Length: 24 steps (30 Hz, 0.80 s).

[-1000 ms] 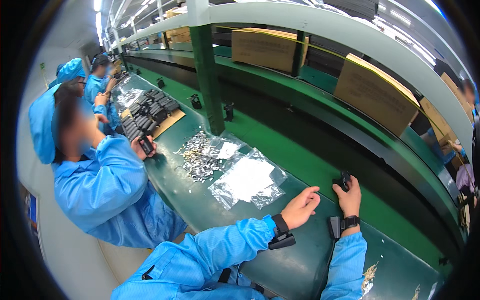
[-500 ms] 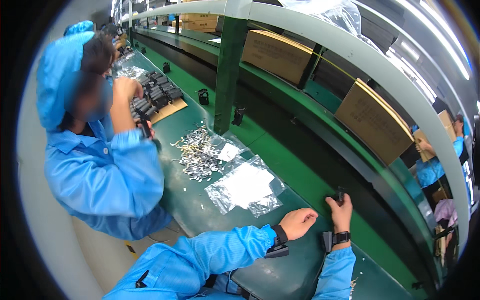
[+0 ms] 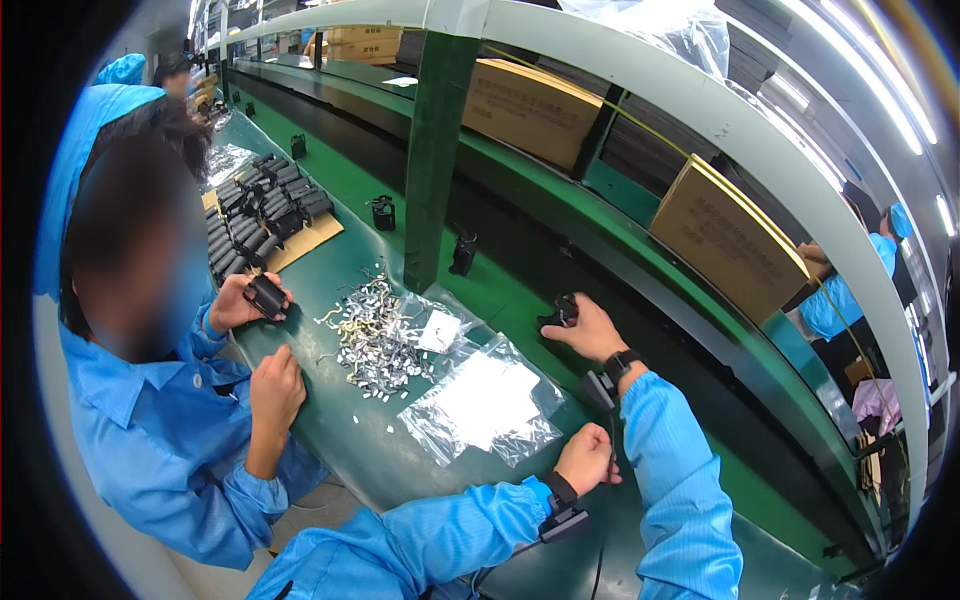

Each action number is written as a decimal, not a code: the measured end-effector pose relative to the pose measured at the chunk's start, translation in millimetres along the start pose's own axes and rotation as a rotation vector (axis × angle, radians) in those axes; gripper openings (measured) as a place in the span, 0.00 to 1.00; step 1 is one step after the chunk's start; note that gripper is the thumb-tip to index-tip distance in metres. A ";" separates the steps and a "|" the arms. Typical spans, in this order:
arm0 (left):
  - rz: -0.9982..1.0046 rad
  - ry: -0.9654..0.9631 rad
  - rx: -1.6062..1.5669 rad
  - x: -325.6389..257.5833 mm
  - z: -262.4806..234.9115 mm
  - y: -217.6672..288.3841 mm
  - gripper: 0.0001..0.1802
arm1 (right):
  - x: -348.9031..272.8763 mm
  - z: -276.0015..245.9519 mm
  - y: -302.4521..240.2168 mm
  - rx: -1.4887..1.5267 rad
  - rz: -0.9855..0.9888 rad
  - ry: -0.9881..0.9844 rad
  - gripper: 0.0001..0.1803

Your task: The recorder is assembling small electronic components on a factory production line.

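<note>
One black part (image 3: 556,316) is over the green strip (image 3: 508,300), held in the right hand (image 3: 592,332); thumb and fingers pinch it from the near side, presumably for control while leaving its far side exposed. Contact with the strip: cannot tell. Left hand (image 3: 585,459) at six o'clock, over the table (image 3: 365,462), fingers curled together; cannot tell whether they pinch anything. Clear bag (image 3: 530,432) at half past seven, lying flat, probably for easy reach. Loose bits (image 3: 375,345) at nine, heaped, likely for picking singly. Upright part (image 3: 463,255) at ten, standing on the strip, apart from the held one. Farther out at nine, a co-worker's hand (image 3: 232,304) grips another part (image 3: 265,297). Beyond, toward ten, a stack (image 3: 265,212) rests on cardboard (image 3: 312,240), perhaps to keep it together.
</note>
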<state>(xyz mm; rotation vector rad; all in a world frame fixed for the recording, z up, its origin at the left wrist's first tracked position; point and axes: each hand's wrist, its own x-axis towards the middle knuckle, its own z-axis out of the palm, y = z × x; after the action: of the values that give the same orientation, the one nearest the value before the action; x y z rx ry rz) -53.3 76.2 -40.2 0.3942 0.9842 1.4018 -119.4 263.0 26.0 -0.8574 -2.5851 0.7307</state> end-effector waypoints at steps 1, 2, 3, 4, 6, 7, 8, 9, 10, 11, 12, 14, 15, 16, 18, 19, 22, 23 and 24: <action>-0.013 -0.004 -0.031 0.9 0.2 -0.2 0.05 | 8.5 8.0 -8.5 0.009 -0.014 -0.019 0.35; -0.021 0.006 -0.061 3.5 0.3 -1.7 0.12 | 15.6 14.5 -16.4 0.006 0.001 -0.050 0.34; -0.024 0.015 -0.056 3.6 -1.7 0.3 0.12 | 22.9 23.1 -21.5 0.016 0.000 -0.052 0.34; -0.003 0.022 -0.094 3.0 -3.9 2.8 0.15 | 29.6 31.3 -25.8 0.022 0.011 -0.067 0.34; 0.098 0.094 -0.188 7.4 -0.3 -0.2 0.19 | 38.2 41.7 -27.1 0.026 0.008 -0.062 0.35; 0.094 0.090 -0.182 11.0 -2.4 -2.8 0.19 | 41.2 44.3 -24.2 0.028 0.013 -0.057 0.35; 0.057 0.074 -0.127 15.2 -4.3 -5.2 0.20 | 43.7 46.4 -20.7 0.024 -0.002 -0.013 0.35; 0.018 0.065 -0.071 16.4 -5.7 -5.7 0.21 | 44.1 48.1 -22.3 0.024 -0.018 0.025 0.35; 0.010 0.064 -0.065 18.2 -4.1 -8.1 0.21 | 45.1 48.9 -23.6 0.029 -0.010 0.029 0.35; 0.078 0.101 -0.200 20.6 0.1 -11.2 0.22 | 47.0 49.0 -24.8 0.033 -0.006 -0.007 0.35; 0.145 0.139 -0.333 21.2 1.5 -15.4 0.23 | 48.1 50.2 -28.2 0.039 -0.002 -0.043 0.36; 0.211 0.157 -0.373 27.0 -7.8 -25.9 0.24 | 51.7 56.1 -31.5 0.050 -0.011 -0.046 0.35; 0.282 0.164 -0.425 25.4 -6.4 -24.8 0.25 | 52.0 54.9 -27.5 0.045 -0.022 -0.049 0.35; 0.278 0.145 -0.474 23.3 -5.1 -23.5 0.25 | 50.8 52.5 -25.4 0.045 -0.003 -0.049 0.37; 0.261 0.128 -0.496 14.3 -2.2 -15.4 0.25 | 47.7 58.2 -11.3 0.023 -0.034 -0.023 0.39; 0.259 0.122 -0.531 11.9 -0.9 -10.2 0.25 | 44.7 58.4 -6.1 -0.005 -0.080 -0.013 0.41; 0.214 0.060 -0.539 13.4 0.2 -5.1 0.22 | 22.9 47.0 4.0 0.090 0.046 0.025 0.45; 0.194 0.036 -0.538 14.5 0.5 -6.3 0.21 | 14.0 40.2 6.8 0.153 0.118 0.052 0.45; 0.187 0.014 -0.501 13.9 3.4 -8.6 0.18 | 3.3 28.5 19.0 0.210 0.130 0.053 0.39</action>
<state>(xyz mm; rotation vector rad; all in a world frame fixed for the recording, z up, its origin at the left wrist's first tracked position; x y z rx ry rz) -47.0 88.6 -49.4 0.1023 0.5852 1.7611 -125.8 267.7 -7.6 -0.9702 -2.3717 0.9821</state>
